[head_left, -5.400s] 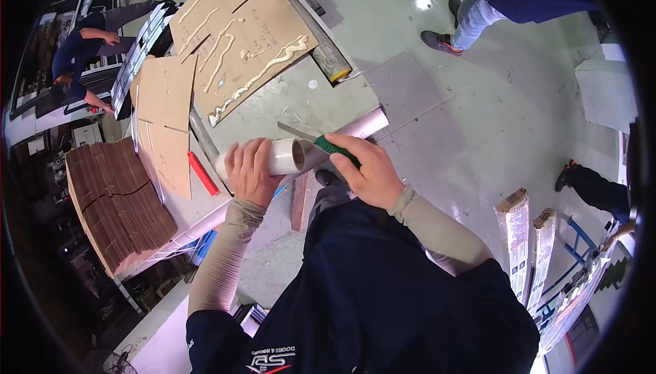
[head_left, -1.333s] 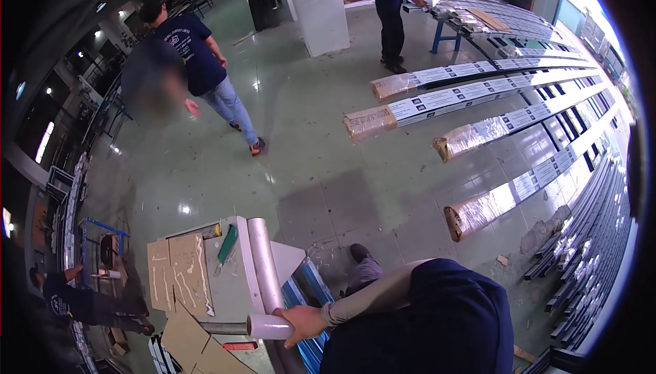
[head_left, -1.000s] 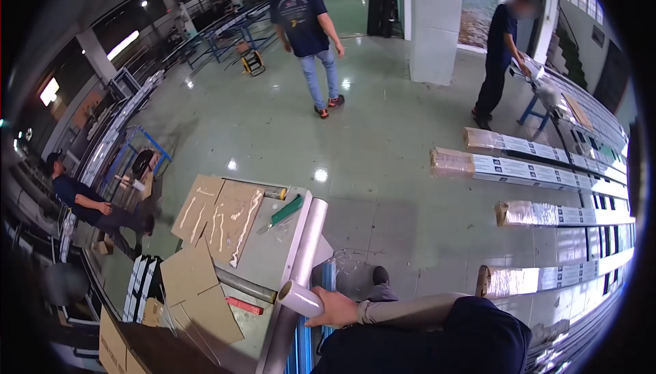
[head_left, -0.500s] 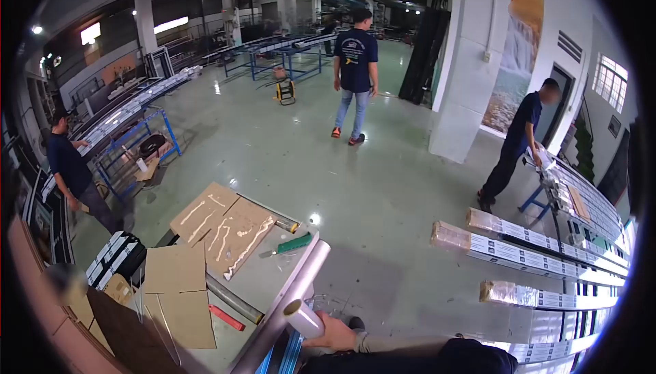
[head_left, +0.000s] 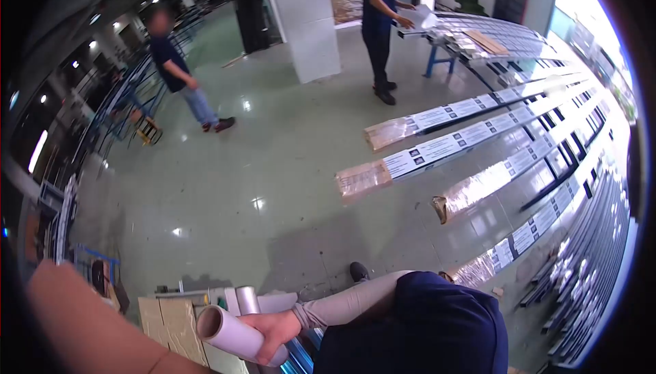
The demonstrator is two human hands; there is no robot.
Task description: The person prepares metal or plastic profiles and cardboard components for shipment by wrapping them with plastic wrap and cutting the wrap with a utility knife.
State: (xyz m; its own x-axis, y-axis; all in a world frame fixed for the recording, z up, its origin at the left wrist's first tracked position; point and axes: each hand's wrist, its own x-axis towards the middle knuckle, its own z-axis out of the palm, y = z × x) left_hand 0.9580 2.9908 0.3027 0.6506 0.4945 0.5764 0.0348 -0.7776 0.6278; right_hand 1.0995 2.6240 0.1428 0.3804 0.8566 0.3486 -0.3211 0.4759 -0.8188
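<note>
My left hand [head_left: 275, 334] is closed around a roll of clear stretch film [head_left: 222, 329] on a cardboard core, whose open end points left, toward the camera. The roll is held low, just over the near edge of a grey work table [head_left: 220, 300]. A long pale tube [head_left: 247, 299] lies on that table right behind the roll, and glue-streaked cardboard [head_left: 167, 319] lies beside it. My sleeved left forearm [head_left: 348, 299] runs back to my dark shirt. My right hand is out of view.
Long wrapped, labelled profile bundles [head_left: 424, 159] lie in rows on the shiny floor to the right. One person [head_left: 179, 73] walks at the far left; another [head_left: 379, 22] stands at a blue-legged bench [head_left: 444, 56]. A blurred tan shape [head_left: 89, 326] fills the bottom left corner.
The view has swung down and to the right. The roll stays in my left hand, now closer to the camera. Earlier, my right hand held a green-handled knife at the roll.
</note>
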